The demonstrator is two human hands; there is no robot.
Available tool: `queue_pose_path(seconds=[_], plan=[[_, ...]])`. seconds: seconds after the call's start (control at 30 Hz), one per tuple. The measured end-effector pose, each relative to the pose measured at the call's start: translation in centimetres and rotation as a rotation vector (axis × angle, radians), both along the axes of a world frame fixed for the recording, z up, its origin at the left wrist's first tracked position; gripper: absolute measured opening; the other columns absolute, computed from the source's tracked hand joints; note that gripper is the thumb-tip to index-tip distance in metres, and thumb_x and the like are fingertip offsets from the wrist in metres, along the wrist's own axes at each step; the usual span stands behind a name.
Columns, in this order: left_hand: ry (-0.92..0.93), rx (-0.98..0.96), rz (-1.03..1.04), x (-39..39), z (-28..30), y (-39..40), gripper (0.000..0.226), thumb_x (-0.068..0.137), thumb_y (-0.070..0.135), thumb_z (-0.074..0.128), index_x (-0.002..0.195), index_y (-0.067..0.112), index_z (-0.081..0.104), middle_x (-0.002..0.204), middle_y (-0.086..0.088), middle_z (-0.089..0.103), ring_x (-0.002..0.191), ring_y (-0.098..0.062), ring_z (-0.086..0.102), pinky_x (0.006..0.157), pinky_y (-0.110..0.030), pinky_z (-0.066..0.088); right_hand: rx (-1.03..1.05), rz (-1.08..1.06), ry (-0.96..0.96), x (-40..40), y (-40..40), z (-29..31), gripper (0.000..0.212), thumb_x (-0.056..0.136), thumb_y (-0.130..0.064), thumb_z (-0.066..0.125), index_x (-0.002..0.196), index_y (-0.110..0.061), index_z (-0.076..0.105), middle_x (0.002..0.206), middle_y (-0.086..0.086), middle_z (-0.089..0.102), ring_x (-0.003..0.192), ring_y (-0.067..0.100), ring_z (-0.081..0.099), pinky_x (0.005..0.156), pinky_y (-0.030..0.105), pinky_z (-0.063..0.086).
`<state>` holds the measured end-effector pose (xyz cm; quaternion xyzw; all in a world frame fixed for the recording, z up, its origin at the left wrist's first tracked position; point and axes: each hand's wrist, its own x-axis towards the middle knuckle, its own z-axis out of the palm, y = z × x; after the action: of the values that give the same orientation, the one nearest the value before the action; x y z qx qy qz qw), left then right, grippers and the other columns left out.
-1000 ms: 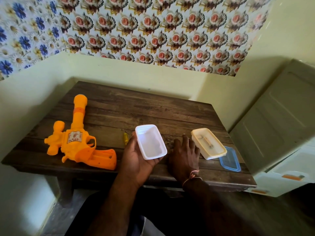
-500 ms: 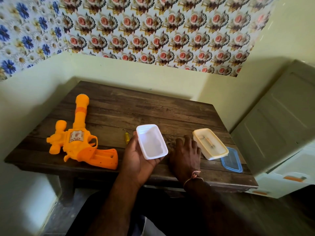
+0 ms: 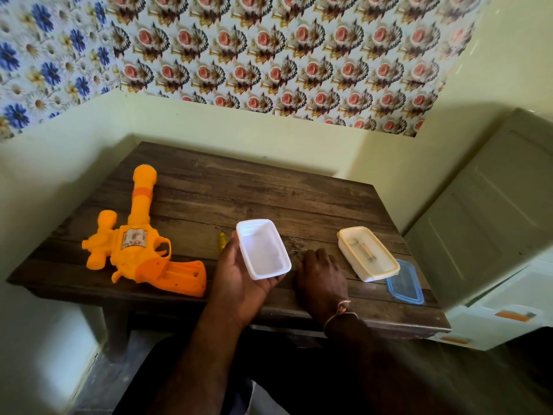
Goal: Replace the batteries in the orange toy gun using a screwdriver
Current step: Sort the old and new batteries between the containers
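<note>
Left fingers (image 3: 236, 244): they cup a white tub (image 3: 263, 253); it could tip and spill.
Right fingers (image 3: 314, 259): flat on the bench (image 3: 269, 193), holding nothing.
Screwdriver (image 3: 222, 238): yellow handle peeks out behind the left hand; a bump could roll it.
Toy gun (image 3: 140, 247): lies far left, untouched.
Cream tub (image 3: 368, 253): right, near the edge.
</note>
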<state>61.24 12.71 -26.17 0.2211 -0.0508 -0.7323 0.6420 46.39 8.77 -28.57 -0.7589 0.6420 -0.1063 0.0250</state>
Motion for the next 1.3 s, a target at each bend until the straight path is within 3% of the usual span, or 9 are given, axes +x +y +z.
queue_pose_path(seconds=[0.27,0.33,0.5,0.63,0.77,0.87,0.93,1.13,1.3], plan=[[-0.018,0.029,0.020,0.1,-0.1,0.0,0.042,0.092,0.046,0.049,0.116,0.015,0.064,0.102,-0.011,0.069,0.094,-0.029,0.064,0.079,-0.044,0.051,-0.061,0.015,-0.100,-0.3,-0.1,0.1,0.023,0.096,-0.033,0.048,0.111,-0.016,0.054,0.113,0.007,0.055,0.095,0.024,0.057,0.072,0.033,0.049],[-0.031,0.042,0.030,0.1,-0.2,0.0,0.042,0.091,0.046,0.051,0.116,0.015,0.064,0.102,-0.010,0.068,0.093,-0.028,0.064,0.079,-0.043,0.050,-0.105,-0.037,-0.222,-0.4,-0.2,0.5,0.016,0.093,-0.028,0.054,0.100,-0.014,0.058,0.105,0.009,0.059,0.087,0.025,0.059,0.068,0.034,0.049],[-0.031,0.122,0.034,-0.2,0.3,-0.2,0.040,0.093,0.049,0.048,0.109,0.017,0.066,0.098,-0.010,0.070,0.091,-0.027,0.063,0.081,-0.041,0.048,-0.307,-0.036,-0.512,2.2,0.3,5.3,0.005,0.085,-0.020,0.064,0.085,-0.016,0.060,0.088,0.003,0.059,0.076,0.015,0.054,0.056,0.020,0.034],[-0.062,0.114,0.026,-0.9,0.8,-0.1,0.034,0.098,0.041,0.046,0.103,0.015,0.066,0.087,-0.008,0.074,0.082,-0.023,0.070,0.070,-0.035,0.055,-0.279,0.144,-0.396,5.7,1.7,8.0,0.016,0.089,-0.033,0.056,0.096,-0.019,0.057,0.098,0.000,0.058,0.080,0.015,0.055,0.060,0.023,0.046],[0.035,0.138,-0.001,-0.5,0.8,0.4,0.039,0.096,0.041,0.051,0.118,0.012,0.065,0.118,-0.014,0.069,0.109,-0.028,0.066,0.083,-0.040,0.055,-0.222,0.192,-0.244,6.6,2.1,7.6,0.033,0.093,-0.050,0.042,0.109,-0.025,0.057,0.104,-0.002,0.063,0.090,0.015,0.060,0.069,0.033,0.054],[0.034,0.157,0.040,-0.4,0.9,0.2,0.035,0.094,0.041,0.050,0.100,0.012,0.068,0.098,-0.012,0.072,0.096,-0.027,0.064,0.085,-0.041,0.051,-0.185,0.171,-0.377,5.9,1.9,7.8,0.027,0.096,-0.044,0.040,0.101,-0.025,0.059,0.093,-0.005,0.065,0.079,0.011,0.062,0.064,0.030,0.054],[0.069,0.170,0.037,-0.4,1.0,0.0,0.036,0.093,0.044,0.051,0.101,0.013,0.068,0.098,-0.013,0.070,0.095,-0.028,0.061,0.091,-0.042,0.046,-0.205,0.124,-0.471,4.7,1.6,8.2,0.018,0.096,-0.032,0.047,0.096,-0.022,0.062,0.086,-0.005,0.064,0.074,0.011,0.060,0.061,0.026,0.050],[0.071,0.157,0.042,0.0,0.6,0.1,0.039,0.093,0.046,0.051,0.112,0.015,0.067,0.101,-0.011,0.068,0.089,-0.027,0.061,0.076,-0.042,0.049,-0.202,-0.142,-0.581,-3.7,0.0,7.8,0.008,0.093,-0.024,0.057,0.092,-0.027,0.065,0.086,-0.005,0.066,0.072,0.005,0.058,0.060,0.021,0.045],[0.041,0.126,0.052,0.1,0.3,0.1,0.045,0.093,0.045,0.054,0.125,0.015,0.064,0.120,-0.012,0.066,0.103,-0.028,0.063,0.081,-0.043,0.053,-0.174,-0.584,-0.418,-14.1,-0.9,5.6,0.020,0.085,-0.015,0.059,0.102,-0.010,0.069,0.108,0.019,0.068,0.099,0.038,0.062,0.081,0.036,0.047]])
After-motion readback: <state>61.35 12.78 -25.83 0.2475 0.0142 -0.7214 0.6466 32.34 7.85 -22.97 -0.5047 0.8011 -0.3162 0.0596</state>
